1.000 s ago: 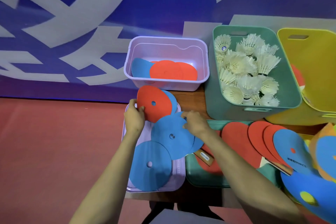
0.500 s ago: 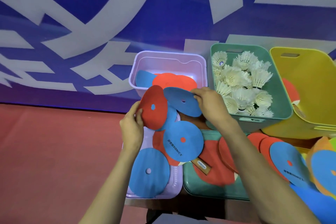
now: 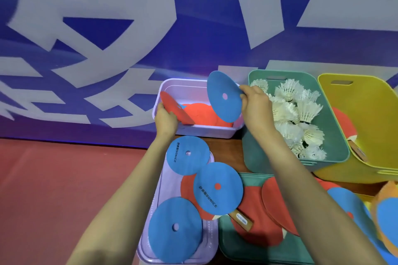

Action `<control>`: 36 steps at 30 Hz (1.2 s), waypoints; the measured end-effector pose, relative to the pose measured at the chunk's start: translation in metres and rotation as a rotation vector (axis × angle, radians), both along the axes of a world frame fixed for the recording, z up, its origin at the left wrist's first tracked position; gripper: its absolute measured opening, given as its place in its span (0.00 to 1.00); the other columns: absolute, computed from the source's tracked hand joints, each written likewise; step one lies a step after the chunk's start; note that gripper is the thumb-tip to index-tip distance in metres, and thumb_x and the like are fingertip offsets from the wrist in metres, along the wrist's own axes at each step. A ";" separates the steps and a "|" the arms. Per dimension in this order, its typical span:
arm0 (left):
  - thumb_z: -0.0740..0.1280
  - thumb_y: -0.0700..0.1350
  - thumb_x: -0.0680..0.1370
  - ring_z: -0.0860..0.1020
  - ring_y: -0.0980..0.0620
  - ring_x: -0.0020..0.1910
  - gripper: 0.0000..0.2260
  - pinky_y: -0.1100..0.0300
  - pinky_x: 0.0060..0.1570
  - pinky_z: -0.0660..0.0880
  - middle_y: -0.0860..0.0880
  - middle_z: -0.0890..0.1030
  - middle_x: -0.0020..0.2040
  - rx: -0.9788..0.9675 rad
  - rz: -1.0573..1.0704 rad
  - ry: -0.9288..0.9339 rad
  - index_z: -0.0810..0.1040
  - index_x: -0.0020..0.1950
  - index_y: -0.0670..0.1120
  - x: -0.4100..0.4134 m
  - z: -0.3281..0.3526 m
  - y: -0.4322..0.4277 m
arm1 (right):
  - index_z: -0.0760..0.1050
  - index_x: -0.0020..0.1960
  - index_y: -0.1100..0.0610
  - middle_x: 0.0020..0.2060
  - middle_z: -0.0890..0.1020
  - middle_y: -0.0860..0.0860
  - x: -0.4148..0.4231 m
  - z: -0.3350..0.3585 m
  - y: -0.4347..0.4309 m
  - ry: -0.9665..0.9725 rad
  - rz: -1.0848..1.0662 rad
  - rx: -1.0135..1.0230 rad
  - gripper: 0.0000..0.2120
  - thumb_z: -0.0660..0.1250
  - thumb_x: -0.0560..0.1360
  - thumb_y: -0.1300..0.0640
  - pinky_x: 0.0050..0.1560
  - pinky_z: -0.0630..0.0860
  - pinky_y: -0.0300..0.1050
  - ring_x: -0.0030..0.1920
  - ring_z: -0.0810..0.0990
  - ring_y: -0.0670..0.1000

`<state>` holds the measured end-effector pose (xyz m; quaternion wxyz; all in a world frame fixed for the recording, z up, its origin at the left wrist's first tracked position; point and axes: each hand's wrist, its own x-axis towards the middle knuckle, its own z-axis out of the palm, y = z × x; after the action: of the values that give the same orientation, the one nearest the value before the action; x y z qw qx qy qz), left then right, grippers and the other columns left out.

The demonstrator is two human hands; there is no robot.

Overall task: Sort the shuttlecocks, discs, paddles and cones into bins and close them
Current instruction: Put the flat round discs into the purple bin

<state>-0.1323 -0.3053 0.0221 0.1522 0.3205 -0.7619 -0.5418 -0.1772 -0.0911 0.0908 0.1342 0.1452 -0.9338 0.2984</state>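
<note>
Head view: both hands were up at the lilac bin (image 3: 193, 132), each holding one disc.
Left hand (image 3: 165, 119): it gripped a red disc (image 3: 175, 109) by its near edge. The disc was tilted over the bin's front-left corner, with its lower part inside the rim.
Right hand (image 3: 256, 107): its fingers pinched a blue disc (image 3: 224, 99) at the right edge. The disc was held steeply tilted above the right half of the bin.
Lilac bin: it stood at the back of the table (image 3: 226, 150), near the banner (image 3: 107, 49). Red discs already lay flat on its bottom.
Lilac lid (image 3: 165, 180): it lay in front of the lilac bin. Three loose discs (image 3: 175, 230), all blue, lay on it in a line, and a red one showed partly under the middle disc.
Teal bin (image 3: 336, 157): it stood just right of the lilac bin and was full of white shuttlecocks (image 3: 288, 109).
Yellow bin (image 3: 366, 114): it was farthest right, touching the teal bin, with a red paddle (image 3: 344, 122) inside.
Teal lid (image 3: 247, 249): it lay right of the lilac lid. Overlapping red paddles (image 3: 258, 221) lay on it, one with its wooden handle showing.
Right edge: more blue discs and something orange were there, too blurred to identify.
</note>
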 end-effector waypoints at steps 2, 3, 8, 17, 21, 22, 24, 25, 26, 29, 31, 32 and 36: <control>0.55 0.31 0.75 0.78 0.44 0.47 0.16 0.50 0.49 0.78 0.44 0.77 0.47 0.035 -0.007 -0.055 0.71 0.61 0.38 -0.022 -0.004 -0.002 | 0.76 0.58 0.62 0.47 0.77 0.63 -0.006 -0.003 -0.004 -0.025 -0.014 0.016 0.14 0.57 0.76 0.66 0.45 0.73 0.53 0.47 0.76 0.64; 0.55 0.30 0.75 0.79 0.42 0.48 0.15 0.48 0.49 0.79 0.43 0.78 0.47 0.091 0.000 -0.066 0.72 0.59 0.39 -0.032 -0.008 -0.005 | 0.76 0.58 0.62 0.48 0.77 0.62 -0.008 -0.005 -0.006 -0.038 -0.019 0.019 0.14 0.57 0.76 0.66 0.46 0.73 0.54 0.47 0.76 0.64; 0.57 0.31 0.77 0.77 0.40 0.53 0.20 0.46 0.52 0.77 0.42 0.76 0.58 0.282 -0.032 -0.179 0.65 0.69 0.37 -0.068 -0.034 -0.024 | 0.74 0.60 0.62 0.52 0.77 0.62 -0.022 -0.016 -0.016 -0.105 -0.022 0.065 0.14 0.56 0.78 0.64 0.48 0.73 0.54 0.50 0.76 0.64; 0.62 0.37 0.78 0.70 0.42 0.66 0.17 0.55 0.64 0.63 0.41 0.72 0.67 -0.384 -0.341 -0.186 0.71 0.68 0.40 -0.047 -0.047 -0.024 | 0.73 0.61 0.62 0.54 0.76 0.61 -0.043 -0.045 -0.050 -0.219 -0.025 0.080 0.14 0.55 0.78 0.64 0.49 0.70 0.53 0.53 0.74 0.63; 0.62 0.33 0.75 0.72 0.43 0.60 0.14 0.52 0.60 0.69 0.42 0.77 0.58 -0.537 -0.309 -0.022 0.78 0.59 0.41 -0.014 -0.051 -0.017 | 0.72 0.61 0.62 0.54 0.77 0.61 -0.050 -0.062 -0.066 -0.323 -0.036 -0.033 0.15 0.54 0.77 0.66 0.45 0.68 0.50 0.53 0.74 0.63; 0.63 0.32 0.74 0.72 0.44 0.59 0.13 0.51 0.59 0.70 0.43 0.77 0.57 -0.612 -0.300 0.043 0.78 0.57 0.41 -0.007 -0.054 -0.015 | 0.71 0.63 0.61 0.55 0.77 0.61 -0.052 -0.066 -0.069 -0.374 -0.045 -0.074 0.16 0.54 0.78 0.66 0.45 0.66 0.48 0.54 0.74 0.63; 0.64 0.31 0.72 0.72 0.45 0.58 0.14 0.53 0.58 0.68 0.44 0.77 0.56 -0.747 -0.267 0.143 0.79 0.54 0.42 0.008 -0.061 -0.009 | 0.63 0.71 0.62 0.63 0.73 0.62 -0.057 -0.075 -0.073 -0.505 -0.060 -0.035 0.20 0.53 0.79 0.66 0.52 0.67 0.48 0.62 0.71 0.63; 0.64 0.31 0.71 0.72 0.45 0.58 0.14 0.54 0.57 0.66 0.44 0.77 0.56 -0.786 -0.254 0.172 0.79 0.54 0.42 0.015 -0.063 -0.006 | 0.55 0.74 0.63 0.68 0.67 0.62 -0.058 -0.080 -0.074 -0.558 -0.069 0.031 0.24 0.53 0.79 0.66 0.59 0.65 0.49 0.66 0.66 0.63; 0.64 0.30 0.71 0.72 0.44 0.57 0.14 0.54 0.56 0.66 0.44 0.77 0.56 -0.811 -0.247 0.191 0.80 0.53 0.42 0.023 -0.066 -0.004 | 0.50 0.76 0.63 0.72 0.62 0.61 -0.057 -0.084 -0.073 -0.584 -0.071 0.091 0.27 0.54 0.79 0.65 0.65 0.61 0.50 0.70 0.62 0.62; 0.65 0.29 0.67 0.73 0.43 0.53 0.16 0.53 0.53 0.68 0.43 0.77 0.53 -0.830 -0.259 0.170 0.80 0.52 0.42 0.041 -0.081 0.000 | 0.57 0.74 0.61 0.71 0.61 0.59 -0.048 -0.091 -0.066 -0.535 -0.034 0.144 0.24 0.57 0.79 0.63 0.67 0.60 0.50 0.70 0.60 0.60; 0.67 0.30 0.67 0.73 0.42 0.51 0.17 0.51 0.50 0.70 0.43 0.77 0.52 -0.797 -0.276 0.053 0.79 0.53 0.42 0.052 -0.092 0.002 | 0.65 0.70 0.60 0.68 0.66 0.58 -0.036 -0.094 -0.058 -0.466 0.003 0.118 0.20 0.58 0.79 0.63 0.65 0.62 0.48 0.67 0.64 0.59; 0.68 0.30 0.68 0.73 0.41 0.51 0.17 0.50 0.49 0.71 0.42 0.76 0.52 -0.752 -0.278 -0.028 0.78 0.55 0.41 0.057 -0.098 0.003 | 0.67 0.68 0.60 0.67 0.68 0.58 -0.029 -0.095 -0.055 -0.430 0.027 0.098 0.18 0.59 0.78 0.63 0.64 0.62 0.46 0.66 0.66 0.59; 0.70 0.39 0.71 0.70 0.36 0.56 0.20 0.47 0.51 0.68 0.36 0.72 0.58 -0.542 -0.268 -0.376 0.72 0.62 0.37 0.067 -0.110 0.009 | 0.73 0.63 0.61 0.61 0.75 0.57 0.004 -0.105 -0.040 -0.275 0.121 0.000 0.16 0.61 0.77 0.65 0.62 0.65 0.45 0.62 0.71 0.58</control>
<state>-0.0655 -0.2966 -0.0879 0.0164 0.2599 -0.9279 -0.2669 -0.1732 -0.1310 -0.0139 -0.0133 0.1589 -0.9328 0.3232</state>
